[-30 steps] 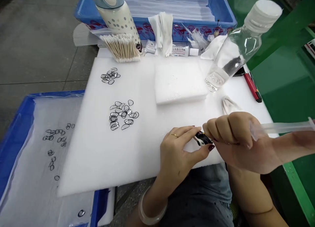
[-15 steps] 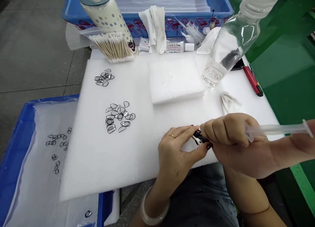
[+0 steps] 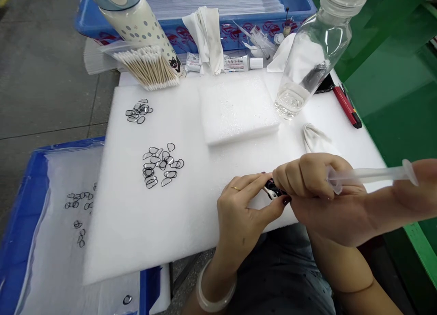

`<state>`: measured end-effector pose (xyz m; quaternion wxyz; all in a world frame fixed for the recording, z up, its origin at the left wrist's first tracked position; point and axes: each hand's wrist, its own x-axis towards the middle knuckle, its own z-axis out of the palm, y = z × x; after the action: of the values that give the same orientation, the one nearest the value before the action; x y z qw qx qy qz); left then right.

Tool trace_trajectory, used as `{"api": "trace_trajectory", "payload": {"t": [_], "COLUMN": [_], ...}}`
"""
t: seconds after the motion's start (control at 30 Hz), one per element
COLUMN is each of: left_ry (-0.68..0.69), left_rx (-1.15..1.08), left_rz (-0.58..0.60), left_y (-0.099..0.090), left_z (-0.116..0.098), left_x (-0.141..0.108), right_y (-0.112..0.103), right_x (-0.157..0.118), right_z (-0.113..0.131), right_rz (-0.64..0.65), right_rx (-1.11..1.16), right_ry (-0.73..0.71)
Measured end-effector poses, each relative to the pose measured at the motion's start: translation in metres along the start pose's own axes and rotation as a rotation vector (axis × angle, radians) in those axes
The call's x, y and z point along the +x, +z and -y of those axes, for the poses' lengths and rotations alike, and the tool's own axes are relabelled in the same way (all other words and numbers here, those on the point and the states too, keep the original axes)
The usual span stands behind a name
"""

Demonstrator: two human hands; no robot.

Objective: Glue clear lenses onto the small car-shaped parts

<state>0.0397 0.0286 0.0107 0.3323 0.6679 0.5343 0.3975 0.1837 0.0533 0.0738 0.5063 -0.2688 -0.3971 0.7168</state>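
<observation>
Near the front edge of the white foam sheet (image 3: pixel 184 205), my left hand (image 3: pixel 244 215) pinches a small black-and-white part (image 3: pixel 272 190) between thumb and fingers. My right hand (image 3: pixel 317 192) is wrapped round a clear syringe (image 3: pixel 375 175), its thumb against the plunger end at the right. The right fingers meet the left fingertips at the small part and hide the syringe's tip. Thin black-rimmed oval pieces (image 3: pixel 163 164) lie loose on the foam to the left, with a smaller group (image 3: pixel 139 111) behind them.
A foam block (image 3: pixel 239 108) sits mid-table. Behind stand a clear bottle (image 3: pixel 314 55), cotton swabs (image 3: pixel 148 67), a dotted flask (image 3: pixel 143 28) and a blue bin (image 3: pixel 232 26). A red-handled tool (image 3: pixel 346 106) lies at right. A blue tray (image 3: pixel 23 205) stands lower left.
The view has shifted slightly, so most things sit a little further left. Both hands keep their hold, and the small part appears slightly turned between the fingers.
</observation>
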Motion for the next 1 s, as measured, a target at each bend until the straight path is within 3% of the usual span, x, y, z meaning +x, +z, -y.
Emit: {"api": "trace_trajectory", "payload": {"t": [0.2,0.47,0.67,1.0], "left_ry": [-0.033,-0.034,-0.031,-0.016], "left_rx": [0.000,-0.001,0.007,-0.001], "left_rz": [0.005,0.002,0.012,-0.002], "left_y": [0.000,0.000,0.002,-0.001], "left_z": [-0.002,-0.001,-0.001,-0.002], "left_x": [-0.001,0.000,0.001,0.000], "right_y": [0.006,0.015,0.021,0.022], "right_x": [0.000,0.004,0.009,0.007], "right_z": [0.003,0.005,0.008,0.004], "right_rz": [-0.035,-0.145,-0.196,-0.241], "right_rx": [0.047,-0.060,-0.157,-0.224], "right_ry": [-0.038,-0.054,0.030,-0.027]}}
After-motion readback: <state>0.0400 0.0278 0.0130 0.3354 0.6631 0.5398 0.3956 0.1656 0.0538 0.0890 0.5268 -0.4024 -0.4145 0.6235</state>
